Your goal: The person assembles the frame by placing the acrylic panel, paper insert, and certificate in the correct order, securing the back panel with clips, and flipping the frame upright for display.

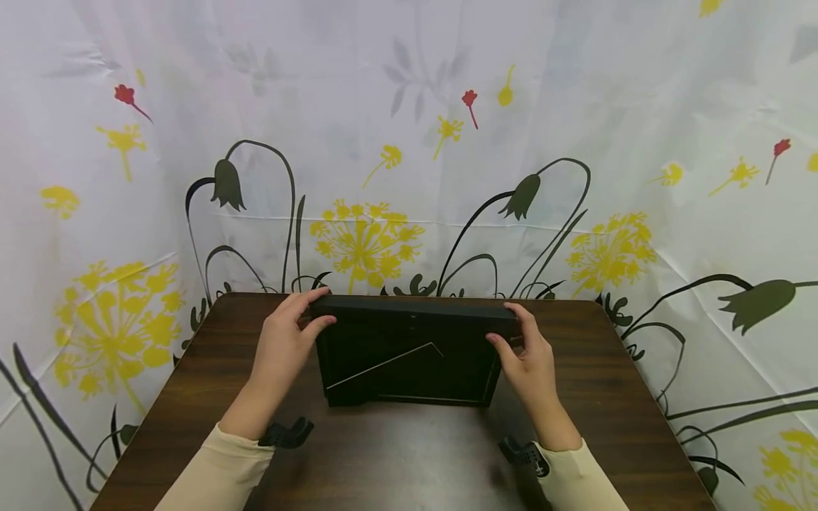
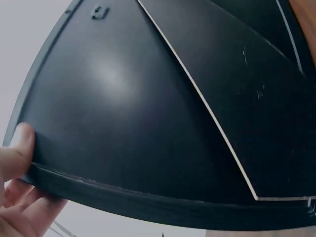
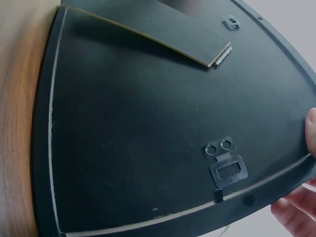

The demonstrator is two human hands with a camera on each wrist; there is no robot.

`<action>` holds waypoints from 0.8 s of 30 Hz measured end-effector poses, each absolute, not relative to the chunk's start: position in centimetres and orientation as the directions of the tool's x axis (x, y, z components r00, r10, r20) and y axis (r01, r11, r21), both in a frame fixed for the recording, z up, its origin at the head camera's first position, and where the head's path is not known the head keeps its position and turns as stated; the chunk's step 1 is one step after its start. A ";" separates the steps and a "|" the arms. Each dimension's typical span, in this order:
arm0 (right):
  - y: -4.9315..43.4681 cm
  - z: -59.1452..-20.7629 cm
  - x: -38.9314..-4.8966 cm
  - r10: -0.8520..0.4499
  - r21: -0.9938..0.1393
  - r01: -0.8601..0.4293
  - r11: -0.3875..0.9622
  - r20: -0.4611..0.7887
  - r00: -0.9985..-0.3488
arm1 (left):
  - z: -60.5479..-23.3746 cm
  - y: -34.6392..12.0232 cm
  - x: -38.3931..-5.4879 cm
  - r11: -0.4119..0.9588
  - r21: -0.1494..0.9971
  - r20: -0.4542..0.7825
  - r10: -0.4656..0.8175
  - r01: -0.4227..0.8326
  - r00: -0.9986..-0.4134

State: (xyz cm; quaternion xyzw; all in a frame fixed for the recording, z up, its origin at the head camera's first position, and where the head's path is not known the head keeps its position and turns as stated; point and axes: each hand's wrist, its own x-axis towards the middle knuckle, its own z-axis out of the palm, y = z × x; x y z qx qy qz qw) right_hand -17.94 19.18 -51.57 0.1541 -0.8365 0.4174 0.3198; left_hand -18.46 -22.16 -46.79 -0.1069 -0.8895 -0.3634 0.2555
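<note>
A black picture frame (image 1: 383, 333) stands upright on its long side, back toward me, its lower edge at the tabletop. My left hand (image 1: 281, 348) grips its upper left corner, thumb on the back and fingers over the top edge. At the upper right corner, my right hand (image 1: 529, 358) pinches it the same way. A flat easel leg (image 2: 237, 89) with a pale edge lies slantwise over the backing board. The right wrist view shows a sawtooth hanger (image 3: 228, 168) near one edge. The frame's front faces away and is hidden.
The frame stands around the middle of a dark wooden table (image 1: 575, 397). Behind the table and along both sides hangs a white curtain (image 1: 422, 156) printed with flowers. Dark straps (image 1: 287, 434) are worn on both wrists.
</note>
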 end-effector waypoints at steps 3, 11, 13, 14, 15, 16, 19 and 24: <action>18.9 -51.8 -18.0 0.022 -0.600 -0.529 0.600 0.673 -0.739 | -46.9 -22.2 -18.4 0.697 0.621 0.499 0.000 0.357 -0.866; 18.4 -52.2 -18.2 0.006 -0.541 -0.573 0.616 0.731 -0.683 | -48.2 -21.0 -18.5 0.605 0.759 0.414 -0.164 0.240 -0.895; 18.3 -52.3 -18.2 -0.015 -0.506 -0.590 0.629 0.751 -0.660 | -48.7 -20.7 -18.5 0.584 0.788 0.371 -0.200 0.194 -0.907; 18.2 -52.3 -18.2 -0.021 -0.493 -0.597 0.633 0.760 -0.650 | -48.9 -20.5 -18.4 0.575 0.801 0.346 -0.215 0.167 -0.913; 18.2 -52.3 -18.2 -0.029 -0.481 -0.604 0.635 0.767 -0.641 | -49.1 -20.4 -18.4 0.570 0.809 0.322 -0.223 0.145 -0.920; 18.1 -52.2 -18.2 -0.036 -0.471 -0.608 0.640 0.771 -0.635 | -49.2 -20.3 -18.4 0.564 0.816 0.301 -0.231 0.125 -0.925; 18.0 -52.1 -18.1 -0.043 -0.457 -0.609 0.648 0.776 -0.629 | -49.6 -20.2 -18.3 0.534 0.843 0.221 -0.237 0.063 -0.946; 17.8 -51.8 -18.0 -0.046 -0.464 -0.600 0.651 0.765 -0.642 | -50.2 -19.9 -18.0 0.404 0.914 0.047 -0.218 -0.046 -0.975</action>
